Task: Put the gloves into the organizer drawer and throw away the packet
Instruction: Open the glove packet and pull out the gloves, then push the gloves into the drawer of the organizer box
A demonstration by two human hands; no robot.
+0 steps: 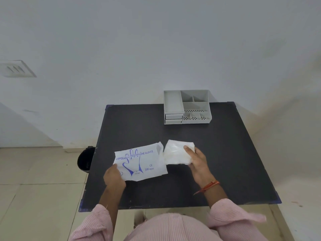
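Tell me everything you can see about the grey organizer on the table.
The organizer is a light grey box, plastic by its look, standing upright at the far edge of the black table, close to the wall. Its top is open: one long compartment on the left, several smaller ones on the right, the front ones with small holes in their floors. Two shut drawers sit stacked at its lower left front. All compartments look empty. Neither hand touches it.

A dark square surface [225, 153] with blue corner guards stands against a pale wall [139, 40]. Beige tiles cover the floor [34, 188], and a vent [16, 69] sits at left.
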